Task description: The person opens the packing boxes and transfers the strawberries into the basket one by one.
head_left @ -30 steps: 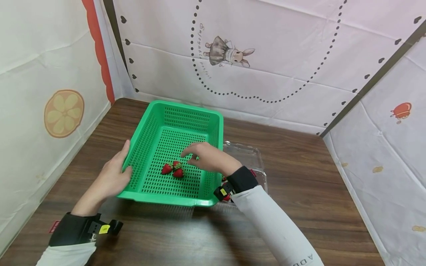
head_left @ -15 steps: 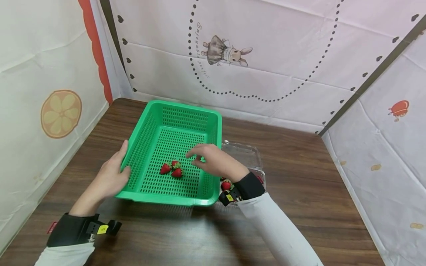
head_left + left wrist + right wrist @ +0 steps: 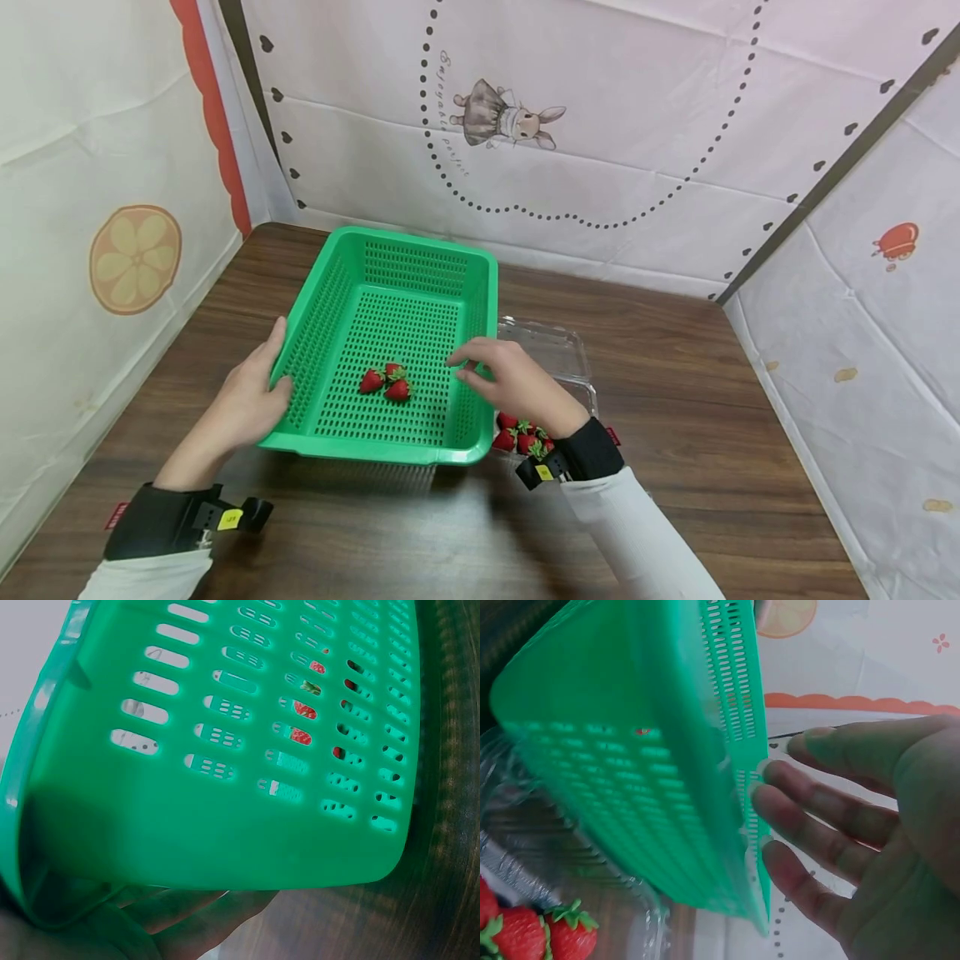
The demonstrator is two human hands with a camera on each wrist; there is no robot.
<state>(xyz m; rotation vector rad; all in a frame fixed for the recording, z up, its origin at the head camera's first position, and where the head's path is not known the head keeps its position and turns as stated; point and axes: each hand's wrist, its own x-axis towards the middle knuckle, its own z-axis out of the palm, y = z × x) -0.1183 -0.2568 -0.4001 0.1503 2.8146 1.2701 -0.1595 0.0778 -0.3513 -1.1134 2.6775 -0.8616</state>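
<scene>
A green slotted plastic basket [image 3: 390, 452] stands on the table, with three strawberries [image 3: 397, 390] on its floor. My left hand [image 3: 243, 396] holds the basket's left side at the rim; its fingers [image 3: 217, 922] show beside the green wall in the left wrist view. Over the right rim hovers my right hand [image 3: 517, 383], fingers loosely bent and nothing between them. Just right of the basket lies a clear plastic clamshell box [image 3: 583, 392] with several strawberries [image 3: 521, 934] in its near part. My right hand and wrist hide some of that box.
The clamshell's transparent lid [image 3: 551, 346] lies folded back toward the rear. Dark wood table [image 3: 675, 400] extends to the right and in front of the basket. Printed white cloth [image 3: 600, 108] walls in the back and both sides.
My right hand has moved from above the basket's inside rightward to its right rim, uncovering more strawberries in the clamshell box. My left hand stays on the basket, and the three strawberries inside lie unchanged.
</scene>
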